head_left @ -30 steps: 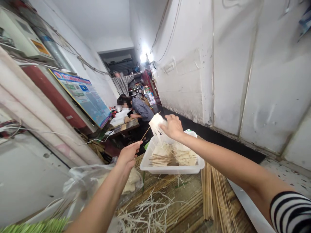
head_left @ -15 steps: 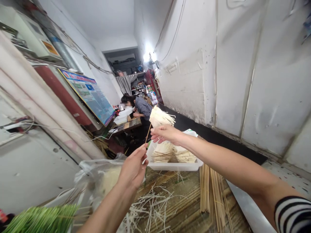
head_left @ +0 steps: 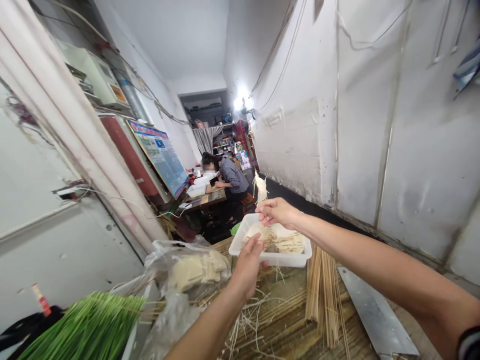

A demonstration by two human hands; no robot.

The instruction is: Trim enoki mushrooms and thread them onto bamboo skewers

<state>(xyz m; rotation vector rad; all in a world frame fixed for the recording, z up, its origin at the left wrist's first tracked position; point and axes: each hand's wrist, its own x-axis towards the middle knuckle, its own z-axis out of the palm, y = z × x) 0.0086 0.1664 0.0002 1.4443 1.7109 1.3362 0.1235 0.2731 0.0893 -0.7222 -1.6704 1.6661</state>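
Observation:
My right hand (head_left: 276, 212) is closed at the lower end of a pale bundle of enoki mushrooms (head_left: 260, 189), which stands up above the fingers with loose strands at its edge. Below and left of it, my left hand (head_left: 247, 260) has its fingers curled together in front of the white tray (head_left: 270, 260); what they hold, if anything, is hidden. No skewer shows clearly between the hands. In the tray lie pale enoki skewers (head_left: 290, 243) with thin sticks. Loose enoki strands (head_left: 249, 317) are scattered on the wooden table under my left forearm.
Bamboo skewers (head_left: 324, 300) lie in bunches right of the tray, beside a metal sheet (head_left: 377, 315). At left are a clear bag of pale sheets (head_left: 197, 270) and green chives (head_left: 86, 327). A person (head_left: 232, 175) sits bent over a table farther back.
The enoki bundle has turned and now shows a narrow side. My left hand has moved right, closer to my right hand; the skewer between them no longer shows. The view has shifted left.

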